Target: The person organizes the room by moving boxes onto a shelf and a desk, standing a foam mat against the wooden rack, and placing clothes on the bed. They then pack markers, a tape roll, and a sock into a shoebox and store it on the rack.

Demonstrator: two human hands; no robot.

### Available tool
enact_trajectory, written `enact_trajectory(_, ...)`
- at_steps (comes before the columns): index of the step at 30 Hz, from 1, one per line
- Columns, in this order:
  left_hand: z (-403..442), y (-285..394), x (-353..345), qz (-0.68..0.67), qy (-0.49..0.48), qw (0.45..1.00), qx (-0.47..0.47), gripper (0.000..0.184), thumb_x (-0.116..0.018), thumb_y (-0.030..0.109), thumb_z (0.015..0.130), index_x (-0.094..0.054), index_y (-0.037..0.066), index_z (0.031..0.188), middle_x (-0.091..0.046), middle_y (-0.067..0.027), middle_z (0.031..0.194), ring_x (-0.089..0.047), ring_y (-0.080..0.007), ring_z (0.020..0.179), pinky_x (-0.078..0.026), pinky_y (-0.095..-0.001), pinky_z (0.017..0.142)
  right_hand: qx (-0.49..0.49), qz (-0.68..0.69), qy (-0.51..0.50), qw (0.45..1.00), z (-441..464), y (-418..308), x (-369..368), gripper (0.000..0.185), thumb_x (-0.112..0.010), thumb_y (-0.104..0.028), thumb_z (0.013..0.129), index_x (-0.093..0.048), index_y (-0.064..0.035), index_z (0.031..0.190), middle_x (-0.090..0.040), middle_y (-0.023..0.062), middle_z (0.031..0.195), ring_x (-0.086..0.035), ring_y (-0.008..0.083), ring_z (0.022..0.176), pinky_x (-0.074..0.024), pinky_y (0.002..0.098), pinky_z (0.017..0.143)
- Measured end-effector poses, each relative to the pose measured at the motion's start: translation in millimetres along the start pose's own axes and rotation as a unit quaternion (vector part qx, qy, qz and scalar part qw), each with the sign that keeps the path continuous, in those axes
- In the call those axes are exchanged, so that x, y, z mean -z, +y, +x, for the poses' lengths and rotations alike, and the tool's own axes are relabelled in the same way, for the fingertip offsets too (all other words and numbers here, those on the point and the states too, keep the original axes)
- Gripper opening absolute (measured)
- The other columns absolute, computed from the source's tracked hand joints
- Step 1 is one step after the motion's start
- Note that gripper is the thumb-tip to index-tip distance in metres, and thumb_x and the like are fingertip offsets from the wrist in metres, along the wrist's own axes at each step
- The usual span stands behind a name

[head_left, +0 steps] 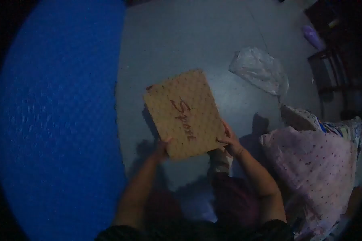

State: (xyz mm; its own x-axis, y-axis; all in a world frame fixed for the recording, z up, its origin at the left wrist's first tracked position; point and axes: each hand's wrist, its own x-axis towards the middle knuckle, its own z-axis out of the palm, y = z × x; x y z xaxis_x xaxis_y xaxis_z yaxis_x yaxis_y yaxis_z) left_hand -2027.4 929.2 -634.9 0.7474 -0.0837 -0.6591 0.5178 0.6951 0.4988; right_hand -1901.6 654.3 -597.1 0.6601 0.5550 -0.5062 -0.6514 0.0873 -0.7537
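Note:
A flat brown cardboard piece point(185, 114) with "Sport" written on it in dark red is held above the grey floor, tilted in view. My left hand point(163, 148) grips its lower left corner, the thumb on the front face. At the lower right corner, my right hand point(228, 140) holds the edge, with fingers partly hidden behind the board. Below the board, part of a foot point(219, 162) shows between my arms.
A blue textured mat point(60, 120) covers the left side. On the grey floor point(161, 40) lies a clear plastic bag point(261, 70). Pink dotted cloth point(309, 164) is heaped at the right, near dark furniture point(334, 72) and a purple item point(313, 37).

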Motion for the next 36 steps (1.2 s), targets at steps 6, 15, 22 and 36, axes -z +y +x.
enact_trajectory(6,-32,29,-63,0.014,0.052,0.991,-0.126,0.067,-0.062,0.028,0.075,-0.029,0.004,0.128,-0.044,-0.0094,0.119,-0.046,-0.024,0.109,-0.04,-0.039,0.091,-0.012,0.138,-0.007,0.99,-17,-42,-13,0.083,-0.067,-0.015,0.065,-0.023,-0.013,0.136,-0.033,0.0116,0.131,-0.035,0.0236,0.12,-0.0322,0.035,0.096)
enact_trajectory(15,-148,136,-211,0.061,0.153,0.986,0.003,0.065,-0.058,0.024,0.076,-0.029,0.005,0.131,-0.042,-0.0074,0.125,-0.043,-0.0221,0.112,-0.034,-0.035,0.095,-0.018,0.214,0.051,0.975,-134,-132,-76,0.081,-0.063,-0.015,0.07,-0.017,-0.0111,0.136,-0.033,0.0086,0.131,-0.036,0.024,0.119,-0.0333,0.0368,0.096)
enact_trajectory(22,-224,198,-304,0.044,-0.057,0.997,0.029,0.058,-0.056,0.017,0.079,-0.03,0.006,0.129,-0.042,-0.0068,0.125,-0.044,-0.0224,0.112,-0.037,-0.0356,0.093,0.041,0.173,0.059,0.982,-228,-262,-108,0.074,-0.062,-0.016,0.072,-0.02,-0.0117,0.133,-0.038,0.0105,0.124,-0.045,0.0242,0.109,-0.0429,0.0373,0.086)
enact_trajectory(36,-264,428,-392,0.019,0.053,0.986,-0.155,0.06,-0.063,0.021,0.076,-0.035,0.011,0.128,-0.045,-0.0097,0.122,-0.046,-0.0217,0.11,-0.042,-0.0367,0.088,0.037,0.072,-0.035,0.996,-164,-565,-252,0.08,-0.063,-0.044,0.07,-0.023,-0.0146,0.132,-0.033,0.0096,0.131,-0.035,0.0303,0.118,-0.0331,0.0528,0.09)
